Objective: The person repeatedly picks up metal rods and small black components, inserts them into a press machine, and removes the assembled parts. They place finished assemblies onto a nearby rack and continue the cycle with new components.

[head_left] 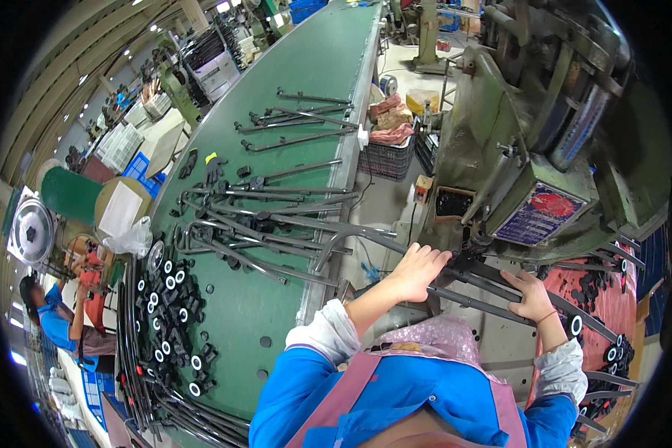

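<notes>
A dark metal tube frame [467, 301] with a bent end lies across in front of me, under the green press machine [474, 142]. My left hand [420, 272] is closed over the frame near the press head, its fingertips partly hidden. Farther right, my right hand [529, 296] grips the same frame with the fingers wrapped over the tubes. One end of the frame reaches left over the edge of the green conveyor belt [276, 328]. Where the tubes pass beneath the press head, their contact with the machine is hidden.
More black tubes [291, 142] lie along the belt, with black fittings with white rings [169, 282] and dark gloves [213, 170] to the left. A red-covered table [575, 287] with small black parts stands at right. A crate [387, 160] holds cloths. Another person [60, 321] works at far left.
</notes>
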Demonstrator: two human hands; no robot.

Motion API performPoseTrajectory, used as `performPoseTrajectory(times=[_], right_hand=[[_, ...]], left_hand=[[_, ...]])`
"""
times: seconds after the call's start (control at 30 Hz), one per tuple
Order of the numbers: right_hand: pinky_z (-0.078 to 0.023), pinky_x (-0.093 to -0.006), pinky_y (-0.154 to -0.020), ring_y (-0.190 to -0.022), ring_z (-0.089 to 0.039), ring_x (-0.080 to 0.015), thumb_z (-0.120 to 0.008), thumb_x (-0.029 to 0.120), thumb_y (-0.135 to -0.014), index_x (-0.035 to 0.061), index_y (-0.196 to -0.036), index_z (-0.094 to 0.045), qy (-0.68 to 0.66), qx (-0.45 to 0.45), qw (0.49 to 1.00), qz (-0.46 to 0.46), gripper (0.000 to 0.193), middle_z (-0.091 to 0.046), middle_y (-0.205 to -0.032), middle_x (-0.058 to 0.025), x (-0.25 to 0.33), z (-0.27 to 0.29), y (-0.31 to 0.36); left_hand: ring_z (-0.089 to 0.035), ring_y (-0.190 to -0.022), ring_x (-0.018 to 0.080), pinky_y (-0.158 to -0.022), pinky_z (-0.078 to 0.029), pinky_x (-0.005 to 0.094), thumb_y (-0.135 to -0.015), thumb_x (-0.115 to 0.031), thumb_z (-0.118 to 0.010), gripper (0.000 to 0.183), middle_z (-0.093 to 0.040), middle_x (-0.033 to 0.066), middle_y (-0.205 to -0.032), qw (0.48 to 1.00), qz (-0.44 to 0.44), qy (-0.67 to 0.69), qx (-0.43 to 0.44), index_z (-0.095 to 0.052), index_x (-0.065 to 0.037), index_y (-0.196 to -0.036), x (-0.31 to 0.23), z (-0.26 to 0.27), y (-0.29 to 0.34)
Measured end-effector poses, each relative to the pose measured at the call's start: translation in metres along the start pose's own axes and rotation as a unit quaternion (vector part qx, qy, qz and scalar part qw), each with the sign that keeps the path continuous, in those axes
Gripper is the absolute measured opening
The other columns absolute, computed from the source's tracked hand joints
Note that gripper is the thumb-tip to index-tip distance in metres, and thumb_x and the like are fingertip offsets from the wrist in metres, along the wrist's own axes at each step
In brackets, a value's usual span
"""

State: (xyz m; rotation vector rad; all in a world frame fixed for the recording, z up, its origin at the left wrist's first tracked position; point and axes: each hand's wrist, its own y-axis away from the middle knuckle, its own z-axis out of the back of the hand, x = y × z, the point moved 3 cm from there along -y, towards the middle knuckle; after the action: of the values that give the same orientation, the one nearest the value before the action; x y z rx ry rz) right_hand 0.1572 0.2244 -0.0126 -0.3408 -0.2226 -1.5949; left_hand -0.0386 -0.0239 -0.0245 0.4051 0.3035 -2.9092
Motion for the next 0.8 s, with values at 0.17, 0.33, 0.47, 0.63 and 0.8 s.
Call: performPoseTrajectory(times=[0.17,0.33,0.47,0.63,0.8], right_hand=[[-0.051,-0.0454,-0.080,-0.087,-0.060,-0.0374,-0.068,0.021,-0.056,0.0179,-0.133,-0.061,-0.011,0.002,1.000,0.001,0.078,-0.060,-0.091,-0.0175,0.000,0.003,0.001],[-0.051,-0.0448,-0.081,-0.088,-0.060,-0.0381,-0.068,0.021,-0.057,0.0175,-0.132,-0.061,-0.010,0.019,1.000,-0.013,0.076,-0.059,-0.093,-0.0175,0.002,0.006,0.000],[-0.050,-0.0450,-0.079,-0.087,-0.059,-0.0392,-0.068,0.023,-0.059,0.0146,-0.133,-0.060,-0.026,-0.011,0.999,0.033,0.075,-0.058,-0.089,-0.0185,0.010,0.010,0.002],[-0.050,-0.0465,-0.076,-0.084,-0.061,-0.0393,-0.068,0.023,-0.057,0.0161,-0.133,-0.060,0.000,-0.039,0.999,0.019,0.077,-0.060,-0.091,-0.0199,0.014,0.024,0.009],[-0.050,-0.0460,-0.073,-0.078,-0.058,-0.0386,-0.068,0.017,-0.057,0.0229,-0.137,-0.058,-0.038,-0.038,0.998,0.024,0.080,-0.054,-0.083,-0.0167,0.030,0.027,0.019]], left_hand=[[-0.053,-0.104,0.0285,-0.088,-0.038,0.0388,-0.058,-0.003,-0.069,0.079,-0.059,0.0120,-0.113,1.000,0.019,0.010,0.005,-0.045,0.002,-0.133,-0.001,-0.003,-0.001],[-0.053,-0.105,0.0295,-0.089,-0.038,0.0393,-0.058,-0.004,-0.070,0.077,-0.059,0.0140,-0.113,0.999,0.036,0.027,0.016,-0.046,0.003,-0.131,0.001,-0.002,-0.002],[-0.057,-0.100,0.0358,-0.086,-0.040,0.0422,-0.054,-0.010,-0.072,0.080,-0.060,0.0192,-0.104,0.999,0.030,0.013,0.026,-0.047,0.004,-0.128,0.005,0.000,-0.006],[-0.056,-0.099,0.0359,-0.088,-0.040,0.0421,-0.053,-0.009,-0.070,0.076,-0.060,0.0186,-0.102,0.999,0.043,-0.007,0.024,-0.050,0.003,-0.125,0.000,0.015,-0.010],[-0.055,-0.105,0.0334,-0.091,-0.038,0.0406,-0.059,-0.010,-0.075,0.072,-0.060,0.0166,-0.110,1.000,0.021,0.006,0.007,-0.050,0.002,-0.126,-0.018,0.046,0.010]])
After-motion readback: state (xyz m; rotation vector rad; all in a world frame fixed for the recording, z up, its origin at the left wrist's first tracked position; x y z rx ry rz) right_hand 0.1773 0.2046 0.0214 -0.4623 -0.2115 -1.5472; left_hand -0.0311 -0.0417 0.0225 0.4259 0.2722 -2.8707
